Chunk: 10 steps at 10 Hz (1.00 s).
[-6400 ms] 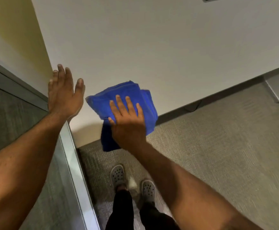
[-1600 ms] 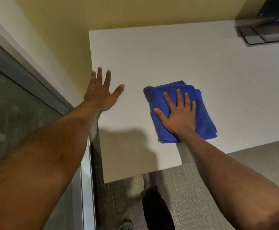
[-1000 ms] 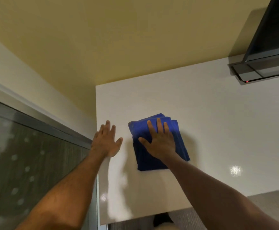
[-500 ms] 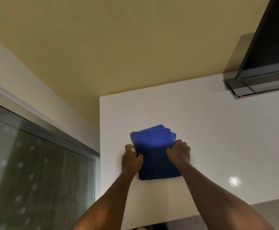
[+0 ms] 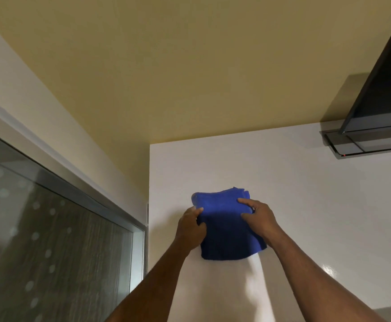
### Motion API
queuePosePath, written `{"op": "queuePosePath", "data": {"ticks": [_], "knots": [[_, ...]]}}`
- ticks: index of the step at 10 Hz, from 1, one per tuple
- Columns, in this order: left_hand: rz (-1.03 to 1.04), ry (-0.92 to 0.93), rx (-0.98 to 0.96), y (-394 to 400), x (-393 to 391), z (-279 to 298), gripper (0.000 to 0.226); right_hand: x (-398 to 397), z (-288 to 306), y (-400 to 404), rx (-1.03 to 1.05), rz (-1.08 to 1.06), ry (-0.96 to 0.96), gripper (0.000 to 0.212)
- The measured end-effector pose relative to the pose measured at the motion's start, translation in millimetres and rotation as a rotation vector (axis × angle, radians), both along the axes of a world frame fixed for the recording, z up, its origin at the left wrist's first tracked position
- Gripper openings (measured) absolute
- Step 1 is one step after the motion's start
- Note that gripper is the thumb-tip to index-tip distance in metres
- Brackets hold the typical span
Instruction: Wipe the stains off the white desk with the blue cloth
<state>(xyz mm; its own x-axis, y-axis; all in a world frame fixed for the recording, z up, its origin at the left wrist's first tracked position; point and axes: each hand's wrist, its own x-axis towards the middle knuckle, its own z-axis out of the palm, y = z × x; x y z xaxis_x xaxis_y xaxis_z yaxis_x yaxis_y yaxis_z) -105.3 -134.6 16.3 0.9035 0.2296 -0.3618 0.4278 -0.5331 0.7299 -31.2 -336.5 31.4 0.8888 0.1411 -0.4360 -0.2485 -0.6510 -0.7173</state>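
Observation:
The folded blue cloth (image 5: 224, 231) lies on the white desk (image 5: 306, 205), near its left edge. My left hand (image 5: 191, 226) grips the cloth's left side, thumb over the top. My right hand (image 5: 259, 219) holds the right side, fingers curled over the fabric. Both forearms reach in from the bottom of the view. I see no distinct stains on the desk from here.
A dark monitor (image 5: 380, 94) on a grey stand base (image 5: 361, 142) sits at the desk's back right. A yellow wall (image 5: 189, 66) rises behind the desk. A frosted glass partition with a metal frame (image 5: 50, 228) runs along the left.
Earlier my right hand lay flat on the cloth, moving it away from the front edge, with the left hand flat on the desk. Both hands have since closed on the cloth's sides.

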Motion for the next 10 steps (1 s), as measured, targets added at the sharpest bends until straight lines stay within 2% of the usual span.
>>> {"op": "queuePosePath", "data": {"ticks": [1,2,5,6,7,8,9,10], "knots": [[-0.039,-0.089,0.045,17,10,11,0.05,15,8,14,0.015,0.043,-0.057,0.059],[-0.043,-0.152,0.043,49,35,25,0.076,38,17,48,0.0,0.162,-0.151,0.073],[0.077,-0.149,0.022,131,114,25,0.088,108,15,127,-0.074,0.356,-0.231,0.084],[-0.085,0.082,0.143,160,134,8,0.105,128,-3,140,-0.137,0.405,-0.208,0.089],[-0.244,0.309,0.39,165,129,-9,0.115,123,-22,136,-0.321,0.396,-0.109,0.091],[-0.244,0.204,0.532,151,100,-30,0.102,94,-42,122,-0.456,0.365,-0.226,0.082],[-0.227,0.147,0.56,138,83,-33,0.09,80,-43,122,-0.453,0.379,-0.322,0.078],[-0.274,0.018,0.685,120,77,-21,0.078,83,-27,133,-0.407,0.418,-0.419,0.075]]}}
